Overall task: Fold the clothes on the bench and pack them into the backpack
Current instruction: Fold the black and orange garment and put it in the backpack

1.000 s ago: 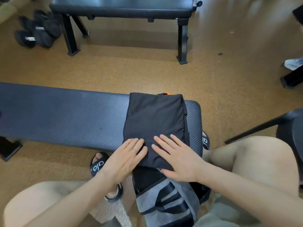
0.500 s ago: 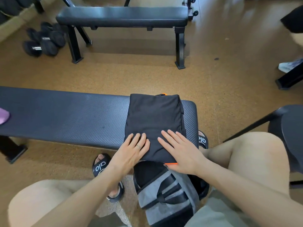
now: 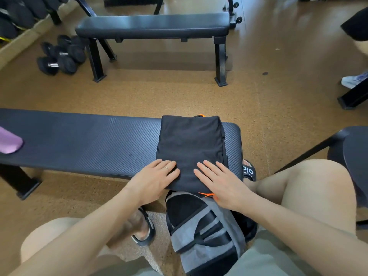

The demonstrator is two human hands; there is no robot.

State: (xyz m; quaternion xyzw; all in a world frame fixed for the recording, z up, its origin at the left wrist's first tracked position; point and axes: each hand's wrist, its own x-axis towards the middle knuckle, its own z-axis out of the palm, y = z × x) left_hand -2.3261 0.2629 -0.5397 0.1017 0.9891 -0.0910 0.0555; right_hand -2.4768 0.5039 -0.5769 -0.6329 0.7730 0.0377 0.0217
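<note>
One folded black garment (image 3: 190, 148) lies at the right end of the near bench (image 3: 79, 144), its near edge hanging just past the bench's front edge; an orange trim peeks out at its far edge and again at its near right corner, and what lies folded inside cannot be made out. Both hands rest flat on its near part with straight, spread fingers, gripping nothing: the left hand (image 3: 157, 181) on the near left corner, partly on the bench padding, the right hand (image 3: 221, 182) on the near right corner. Below the bench's front edge, between the person's knees, stands one grey-and-black backpack (image 3: 205, 232); its top is hidden under the garment's overhang and its bottom is cut off by the frame. A pink item (image 3: 10, 142) at the bench's left end is cut off by the frame edge and cannot be identified. Two black sandals show, the right one (image 3: 249, 172) mostly hidden by the bench. Beyond stand a second bench (image 3: 153, 26) and, at its left end, a blurred cluster of black dumbbells (image 3: 59, 56) that is hard to count.
</note>
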